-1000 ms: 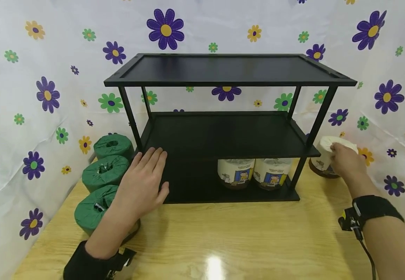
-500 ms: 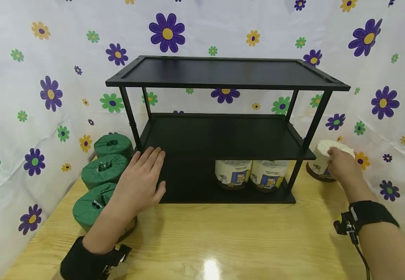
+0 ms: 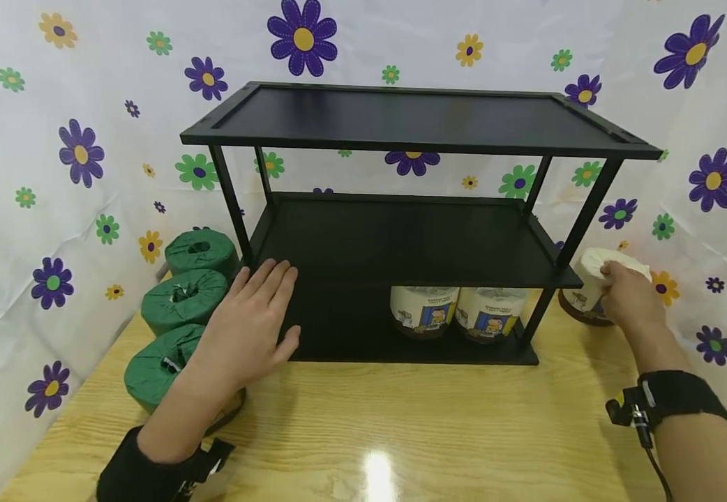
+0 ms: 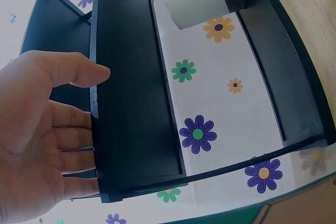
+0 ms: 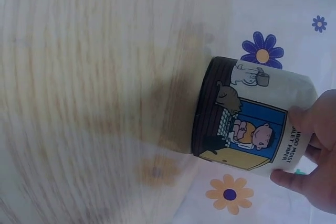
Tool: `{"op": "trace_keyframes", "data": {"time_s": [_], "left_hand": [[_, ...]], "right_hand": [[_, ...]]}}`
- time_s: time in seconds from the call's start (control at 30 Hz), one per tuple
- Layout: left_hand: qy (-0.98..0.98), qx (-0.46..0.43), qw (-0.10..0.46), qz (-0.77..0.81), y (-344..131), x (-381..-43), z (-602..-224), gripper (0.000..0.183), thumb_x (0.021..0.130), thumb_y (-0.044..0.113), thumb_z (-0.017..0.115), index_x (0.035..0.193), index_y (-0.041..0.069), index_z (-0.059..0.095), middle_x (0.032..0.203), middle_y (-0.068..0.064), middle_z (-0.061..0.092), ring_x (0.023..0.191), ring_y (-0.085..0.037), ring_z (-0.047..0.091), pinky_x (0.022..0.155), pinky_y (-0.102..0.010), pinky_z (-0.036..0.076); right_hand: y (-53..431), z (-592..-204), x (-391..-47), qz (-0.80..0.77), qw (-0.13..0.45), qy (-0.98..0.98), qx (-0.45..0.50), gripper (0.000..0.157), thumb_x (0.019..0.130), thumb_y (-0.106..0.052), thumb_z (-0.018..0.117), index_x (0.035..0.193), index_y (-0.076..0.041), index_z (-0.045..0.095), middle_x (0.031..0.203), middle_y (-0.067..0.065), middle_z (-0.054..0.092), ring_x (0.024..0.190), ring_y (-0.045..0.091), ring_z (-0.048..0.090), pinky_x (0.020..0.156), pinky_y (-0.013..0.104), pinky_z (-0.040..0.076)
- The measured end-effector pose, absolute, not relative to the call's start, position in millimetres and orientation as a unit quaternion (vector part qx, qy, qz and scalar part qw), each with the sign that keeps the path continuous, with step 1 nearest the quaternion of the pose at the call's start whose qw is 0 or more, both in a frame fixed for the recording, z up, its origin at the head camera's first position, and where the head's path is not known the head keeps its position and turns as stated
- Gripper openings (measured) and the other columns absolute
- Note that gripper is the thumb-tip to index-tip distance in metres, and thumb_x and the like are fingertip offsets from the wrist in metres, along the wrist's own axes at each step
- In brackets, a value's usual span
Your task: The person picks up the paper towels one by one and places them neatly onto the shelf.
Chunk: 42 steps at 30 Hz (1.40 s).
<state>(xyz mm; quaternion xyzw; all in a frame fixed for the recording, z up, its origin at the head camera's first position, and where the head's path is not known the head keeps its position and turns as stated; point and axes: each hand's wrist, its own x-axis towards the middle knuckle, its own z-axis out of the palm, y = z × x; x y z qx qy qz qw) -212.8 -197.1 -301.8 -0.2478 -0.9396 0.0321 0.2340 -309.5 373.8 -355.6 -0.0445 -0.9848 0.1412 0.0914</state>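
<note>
My left hand (image 3: 247, 335) rests at the front left edge of the middle tier of a black rack (image 3: 395, 240). Its fingers lie straight over that edge, thumb spread apart, as the left wrist view also shows. Right of the rack, my right hand (image 3: 635, 296) grips the top of a paper-wrapped toilet paper roll (image 5: 252, 119). This roll is cream with a brown base and a cartoon print, and stands close to the table. Two matching rolls, one at the left (image 3: 425, 311) and one at the right (image 3: 490, 314), stand on the bottom tier, their tops hidden by the tier above.
Three green-wrapped rolls (image 3: 184, 300) stand in a row left of the rack, the nearest partly behind my left forearm. A flowered white cloth (image 3: 476, 42) hangs behind the wooden table (image 3: 313, 432). A cable (image 3: 655, 460) runs from the right wrist strap.
The head view shifts slightly. Both hands keep their places, the left on the rack and the right on the toilet paper roll.
</note>
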Motion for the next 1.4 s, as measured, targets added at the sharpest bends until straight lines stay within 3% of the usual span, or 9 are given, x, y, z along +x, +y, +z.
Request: {"op": "trace_keyframes", "data": {"time_s": [0.2,0.63,0.9,1.17,1.4], "left_hand": [[-0.936,-0.254,0.24,0.031,-192.5,-213.6,-298.4,0.072,0.086,0.032,0.069,0.143,-0.007,0.047,0.146,-0.025,0.051,0.138,-0.042,0.045,0.113,-0.059,0.036],[-0.942,-0.26,0.211,0.028,-190.4,-218.1,-300.6,0.075,0.086,0.034,0.069,0.144,-0.008,0.045,0.147,-0.026,0.049,0.139,-0.043,0.044,0.114,-0.06,0.034],[-0.942,-0.262,0.205,0.033,-189.5,-215.1,-298.2,0.075,0.085,0.033,0.069,0.143,-0.008,0.046,0.146,-0.026,0.049,0.138,-0.043,0.045,0.114,-0.06,0.035],[-0.946,-0.255,0.202,0.023,-192.3,-211.1,-290.2,0.075,0.085,0.03,0.069,0.145,-0.008,0.044,0.148,-0.027,0.048,0.139,-0.044,0.043,0.114,-0.061,0.033],[-0.948,-0.251,0.193,0.023,-191.6,-211.9,-292.6,0.076,0.086,0.032,0.068,0.144,-0.009,0.044,0.149,-0.028,0.046,0.14,-0.045,0.041,0.115,-0.061,0.032]], "right_hand": [[379.1,-342.0,-302.2,0.118,0.089,-0.989,-0.024,0.033,0.088,0.0,0.058,0.119,0.007,0.05,0.109,0.038,0.055,0.1,0.052,0.053,0.076,0.062,0.048],[379.9,-351.2,-299.8,0.106,0.056,-0.993,-0.017,0.032,0.093,0.0,0.057,0.122,0.009,0.048,0.112,0.039,0.058,0.095,0.05,0.058,0.084,0.065,0.049],[379.1,-360.6,-294.0,0.126,0.061,-0.99,-0.029,0.026,0.094,-0.001,0.054,0.119,0.007,0.048,0.108,0.036,0.06,0.084,0.044,0.057,0.077,0.058,0.05],[374.0,-346.9,-292.9,0.111,0.077,-0.991,-0.009,0.026,0.093,-0.002,0.059,0.117,0.008,0.052,0.109,0.035,0.062,0.087,0.046,0.059,0.079,0.058,0.049],[373.0,-334.3,-281.4,0.125,0.054,-0.991,0.013,0.029,0.092,-0.001,0.062,0.117,0.011,0.054,0.117,0.037,0.06,0.099,0.051,0.06,0.084,0.06,0.049]]}}
